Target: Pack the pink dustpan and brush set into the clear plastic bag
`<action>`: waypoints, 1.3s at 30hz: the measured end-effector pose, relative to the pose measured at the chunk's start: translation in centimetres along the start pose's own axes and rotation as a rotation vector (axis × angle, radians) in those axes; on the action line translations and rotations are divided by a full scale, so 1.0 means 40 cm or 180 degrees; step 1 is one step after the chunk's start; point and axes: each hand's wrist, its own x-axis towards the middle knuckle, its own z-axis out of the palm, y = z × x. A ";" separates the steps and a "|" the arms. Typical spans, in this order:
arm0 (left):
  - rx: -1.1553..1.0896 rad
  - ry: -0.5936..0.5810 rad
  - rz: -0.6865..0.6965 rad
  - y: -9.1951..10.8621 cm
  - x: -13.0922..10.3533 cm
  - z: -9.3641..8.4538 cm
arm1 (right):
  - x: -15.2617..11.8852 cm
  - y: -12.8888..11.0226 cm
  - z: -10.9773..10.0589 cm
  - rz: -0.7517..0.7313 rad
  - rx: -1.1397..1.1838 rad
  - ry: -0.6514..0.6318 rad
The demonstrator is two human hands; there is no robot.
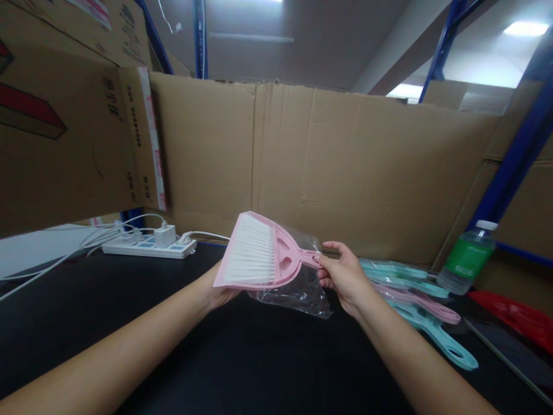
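Pink plastic dustpan-and-brush set (263, 253) sits half inside a clear plastic bag (302, 291), held above the black desk (129, 311). The right hand (343, 276) pinches its handle; the left hand (218, 294) grips the wide edge underneath. Teal and pink sets (415, 300) lie beside a green-labelled bottle (469, 256).

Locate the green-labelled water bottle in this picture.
In the head view, the bottle stands at the right on the black table, against the cardboard wall, just beyond the teal and pink handles.

2 bare forearms — no sleeves, watch or rings in view — each grip ungloved, left (220, 294) and right (343, 276).
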 end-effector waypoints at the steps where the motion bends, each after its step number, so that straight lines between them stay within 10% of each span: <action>1: -0.0008 0.0013 0.0000 -0.002 0.000 -0.004 | -0.001 0.001 0.002 -0.0019 0.0002 -0.0014; 17: -0.0003 -0.0522 0.0007 0.004 0.005 0.035 | 0.026 0.011 -0.014 0.0620 0.0692 0.0183; 39: 0.1570 0.0456 0.1591 0.003 0.011 0.037 | 0.033 0.003 -0.026 0.1100 0.0851 -0.0160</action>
